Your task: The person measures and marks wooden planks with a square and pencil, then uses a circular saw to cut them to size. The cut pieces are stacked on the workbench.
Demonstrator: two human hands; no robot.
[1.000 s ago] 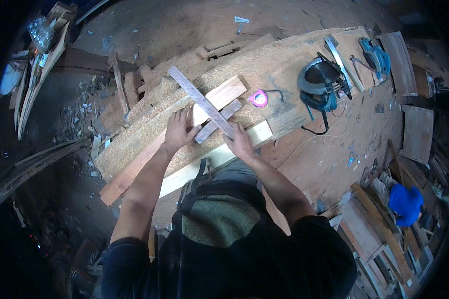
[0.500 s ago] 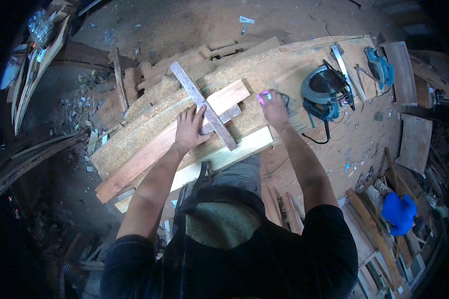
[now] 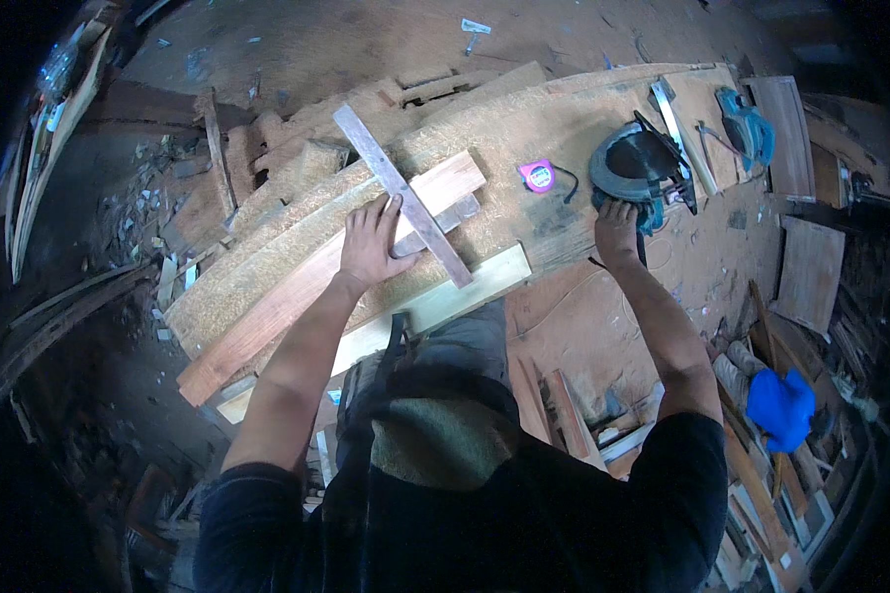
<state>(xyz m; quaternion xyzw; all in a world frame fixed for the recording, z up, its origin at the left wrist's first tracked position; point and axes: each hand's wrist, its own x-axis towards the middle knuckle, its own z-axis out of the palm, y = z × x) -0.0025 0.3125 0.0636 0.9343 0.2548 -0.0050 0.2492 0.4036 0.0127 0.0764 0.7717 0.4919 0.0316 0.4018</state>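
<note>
A sawdust-covered tabletop (image 3: 564,119) stands on a littered floor (image 3: 366,54). The right hand (image 3: 618,227), on the tape (image 3: 539,176) half a second ago, is now at the lower edge of the saw (image 3: 623,182), fingers bent over it (whether they grip, I cannot tell). The tape, let go, lies left of the saw, nearer it than a second ago. Well left of the saw, the left hand (image 3: 369,244) stays spread on the plank (image 3: 282,296), a fingertip against the strip (image 3: 405,193) across it.
</note>
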